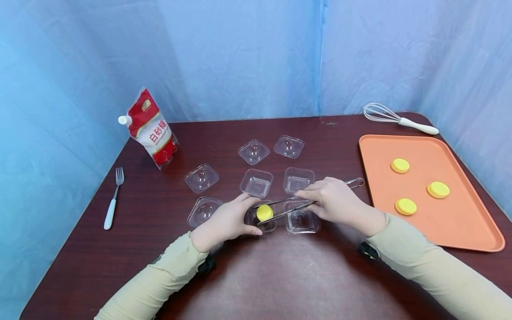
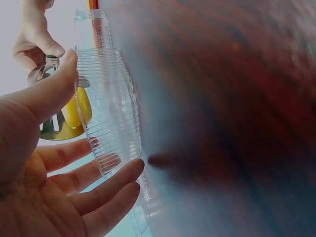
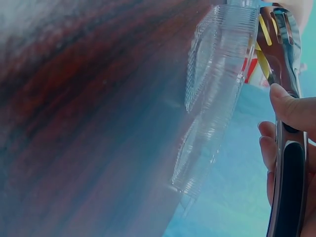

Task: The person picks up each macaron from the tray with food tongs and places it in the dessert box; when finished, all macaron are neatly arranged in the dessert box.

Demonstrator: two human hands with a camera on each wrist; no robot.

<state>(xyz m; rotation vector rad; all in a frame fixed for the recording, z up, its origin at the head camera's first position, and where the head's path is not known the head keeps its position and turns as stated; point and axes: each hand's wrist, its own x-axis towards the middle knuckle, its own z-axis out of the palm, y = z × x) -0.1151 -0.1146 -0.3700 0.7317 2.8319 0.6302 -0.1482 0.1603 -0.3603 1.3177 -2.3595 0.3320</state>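
My right hand [image 1: 333, 200] grips a pair of metal tongs [image 3: 291, 177] with dark handle inlays. The tongs' arms reach left to a yellow round cake-like disc [image 1: 265, 213], one tip on either side of it, at a clear square plastic box [image 2: 111, 106]. My left hand [image 1: 226, 222] holds that box from the left, thumb at the near side and fingers at the far side. Whether the disc touches the box floor cannot be told. Just right of it sits another clear box [image 1: 302, 224], partly under the tongs.
Two more clear boxes [image 1: 257, 183] stand behind, with several domed clear lids [image 1: 202, 178] around them. An orange tray [image 1: 452, 226] at right bears three yellow discs [image 1: 438, 190]. A whisk [image 1: 418, 126], a sugar bag [image 1: 154, 131] and a fork [image 1: 114, 200] lie or stand farther out.
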